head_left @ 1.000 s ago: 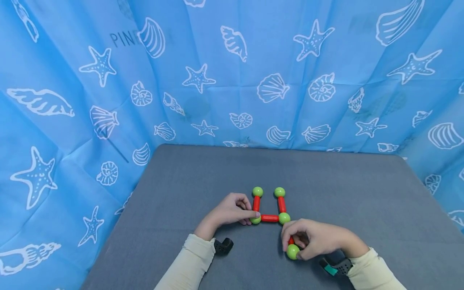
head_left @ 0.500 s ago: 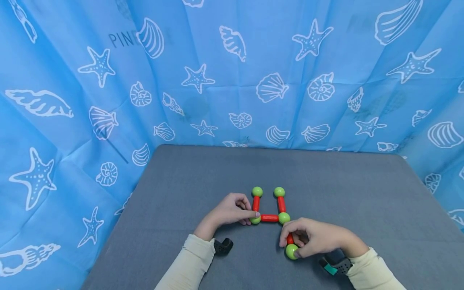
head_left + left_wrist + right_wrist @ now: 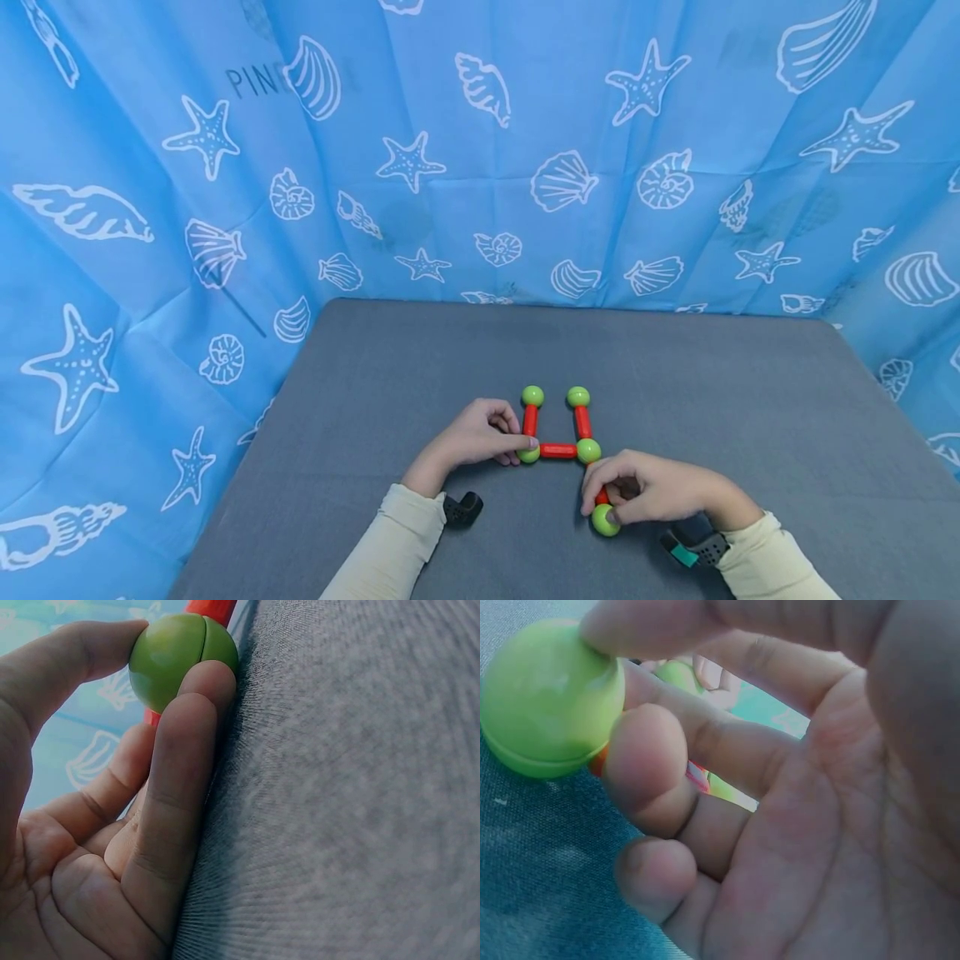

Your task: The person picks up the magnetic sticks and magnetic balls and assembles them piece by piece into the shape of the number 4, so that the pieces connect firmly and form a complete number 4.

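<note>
Red rods and green balls lie joined on the cloth in a U shape with one extra leg. My left hand (image 3: 480,433) pinches the lower left green ball (image 3: 169,664) between thumb and fingers. A red rod (image 3: 558,451) runs from it to the lower right green ball (image 3: 588,451). From each of these balls a rod goes away from me to a far green ball, one left (image 3: 532,396) and one right (image 3: 578,397). My right hand (image 3: 652,492) pinches the near green ball (image 3: 551,697), thumb on top; its red rod (image 3: 602,497) is mostly hidden by the fingers.
Grey cloth (image 3: 420,358) covers the table. A blue curtain (image 3: 465,217) with white shells and starfish hangs behind and along the sides. Dark straps sit on both wrists, the right strap (image 3: 697,552) with a green patch.
The near ball and the right hand have shifted only very slightly. The left hand and the rest of the joined pieces stay in place.
</note>
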`<state>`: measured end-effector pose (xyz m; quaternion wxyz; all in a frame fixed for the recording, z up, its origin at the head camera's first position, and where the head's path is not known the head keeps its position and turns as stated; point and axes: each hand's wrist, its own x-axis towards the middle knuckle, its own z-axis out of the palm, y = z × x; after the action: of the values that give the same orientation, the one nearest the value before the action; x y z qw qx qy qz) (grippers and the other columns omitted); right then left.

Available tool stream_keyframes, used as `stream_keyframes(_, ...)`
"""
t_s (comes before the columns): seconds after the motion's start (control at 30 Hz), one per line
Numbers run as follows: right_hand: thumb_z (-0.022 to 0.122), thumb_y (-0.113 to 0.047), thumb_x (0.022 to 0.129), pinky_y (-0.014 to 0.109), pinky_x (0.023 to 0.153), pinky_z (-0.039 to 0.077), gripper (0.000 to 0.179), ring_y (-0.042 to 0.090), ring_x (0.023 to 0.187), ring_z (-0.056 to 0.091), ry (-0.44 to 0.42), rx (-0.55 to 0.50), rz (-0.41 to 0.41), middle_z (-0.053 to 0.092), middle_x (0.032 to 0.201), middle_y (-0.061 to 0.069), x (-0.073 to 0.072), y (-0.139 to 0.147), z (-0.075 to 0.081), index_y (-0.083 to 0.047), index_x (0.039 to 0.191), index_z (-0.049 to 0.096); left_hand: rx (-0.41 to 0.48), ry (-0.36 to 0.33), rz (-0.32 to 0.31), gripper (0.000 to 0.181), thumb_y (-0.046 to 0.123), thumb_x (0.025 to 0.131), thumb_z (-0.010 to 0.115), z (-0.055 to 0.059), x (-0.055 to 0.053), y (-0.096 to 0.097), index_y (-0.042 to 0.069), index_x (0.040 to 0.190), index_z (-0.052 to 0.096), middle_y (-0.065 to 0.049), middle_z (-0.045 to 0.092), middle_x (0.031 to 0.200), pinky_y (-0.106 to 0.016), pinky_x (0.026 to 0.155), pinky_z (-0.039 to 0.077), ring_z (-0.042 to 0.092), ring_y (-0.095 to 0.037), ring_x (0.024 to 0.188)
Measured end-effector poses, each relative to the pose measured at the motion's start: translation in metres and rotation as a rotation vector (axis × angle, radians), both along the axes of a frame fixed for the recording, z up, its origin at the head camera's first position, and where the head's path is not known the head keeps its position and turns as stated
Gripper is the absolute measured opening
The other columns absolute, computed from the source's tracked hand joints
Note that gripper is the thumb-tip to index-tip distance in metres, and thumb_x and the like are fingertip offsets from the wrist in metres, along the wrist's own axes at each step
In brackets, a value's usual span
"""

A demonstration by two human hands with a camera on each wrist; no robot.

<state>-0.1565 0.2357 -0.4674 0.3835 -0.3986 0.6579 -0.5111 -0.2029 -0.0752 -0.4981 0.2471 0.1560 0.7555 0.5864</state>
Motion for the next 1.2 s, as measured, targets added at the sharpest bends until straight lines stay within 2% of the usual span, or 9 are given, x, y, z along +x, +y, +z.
stream_keyframes(0.2,0.072,0.005,0.093,0.017,0.062,0.05,0.031,0.02,0.067,0.051,0.039,-0.034,-0.014,0.061,0.099,0.03,0.001,0.0,0.0,0.003,0.124,0.068,0.025,0.023,0.0,0.026,0.022,0.09,0.088,-0.002,-0.001,0.0,0.005,0.092,0.068,-0.008,0.075,0.082,-0.036,0.065,0.066,0.076,-0.019,0.069)
stream_keyframes(0.3,0.074,0.006,0.09,0.018,0.063,0.051,0.034,0.03,0.067,0.048,0.051,-0.04,-0.01,0.063,0.105,0.028,0.001,-0.001,0.0,0.002,0.123,0.069,0.026,0.023,0.005,0.026,0.023,0.09,0.088,-0.003,-0.001,0.0,0.006,0.092,0.069,-0.009,0.074,0.082,-0.036,0.065,0.066,0.076,-0.02,0.068)
stream_keyframes(0.47,0.07,0.007,0.093,0.017,0.062,0.049,0.03,0.026,0.066,0.048,0.05,-0.032,-0.027,0.064,0.108,0.026,0.0,-0.001,0.0,0.002,0.122,0.07,0.031,0.018,0.024,0.026,0.022,0.09,0.087,-0.002,-0.002,0.0,0.005,0.092,0.068,-0.01,0.074,0.083,-0.037,0.064,0.066,0.076,-0.021,0.068)
stream_keyframes(0.57,0.068,0.005,0.098,0.021,0.059,0.05,0.023,0.021,0.066,0.051,0.096,-0.046,-0.129,0.063,0.096,0.025,-0.002,0.0,-0.001,0.004,0.12,0.07,0.033,0.012,0.035,0.028,0.023,0.09,0.087,0.0,-0.003,0.0,0.004,0.091,0.067,-0.011,0.074,0.084,-0.038,0.064,0.066,0.076,-0.021,0.068)
stream_keyframes(0.67,0.069,0.001,0.1,0.026,0.059,0.052,0.017,0.018,0.069,0.056,0.225,-0.048,-0.339,0.066,0.092,0.019,-0.006,0.001,-0.004,0.002,0.117,0.071,0.024,0.015,0.034,0.029,0.024,0.09,0.088,0.001,-0.003,-0.001,0.005,0.091,0.067,-0.01,0.074,0.085,-0.038,0.064,0.066,0.076,-0.02,0.068)
stream_keyframes(0.8,0.074,-0.003,0.099,0.027,0.062,0.055,0.017,0.015,0.076,0.063,0.375,0.016,-0.59,0.071,0.103,0.012,-0.009,0.003,-0.01,-0.005,0.115,0.073,0.012,0.025,0.022,0.03,0.023,0.087,0.09,0.001,-0.003,-0.003,0.005,0.094,0.067,-0.008,0.072,0.087,-0.037,0.066,0.066,0.075,-0.019,0.068)
stream_keyframes(0.87,0.075,-0.005,0.098,0.028,0.065,0.057,0.018,0.013,0.081,0.066,0.384,0.048,-0.627,0.071,0.107,0.011,-0.01,0.004,-0.013,-0.007,0.116,0.073,-0.003,0.039,0.01,0.031,0.021,0.084,0.092,0.002,-0.003,-0.004,0.006,0.096,0.068,-0.007,0.071,0.089,-0.034,0.068,0.064,0.074,-0.018,0.069)
stream_keyframes(1.0,0.076,-0.008,0.099,0.028,0.072,0.06,0.019,0.014,0.09,0.068,0.347,0.076,-0.618,0.07,0.111,0.013,-0.012,0.004,-0.018,-0.006,0.118,0.073,-0.03,0.069,-0.019,0.034,0.016,0.078,0.096,0.003,-0.002,-0.006,0.009,0.098,0.071,-0.007,0.071,0.095,-0.03,0.072,0.061,0.074,-0.015,0.077)
stream_keyframes(1.2,0.076,-0.01,0.099,0.028,0.074,0.061,0.02,0.013,0.092,0.069,0.348,0.083,-0.639,0.069,0.111,0.013,-0.015,0.002,-0.021,-0.007,0.118,0.072,-0.05,0.092,-0.012,0.028,0.014,0.082,0.092,0.005,-0.003,-0.006,0.01,0.102,0.073,-0.004,0.072,0.102,-0.027,0.074,0.059,0.074,-0.014,0.084)
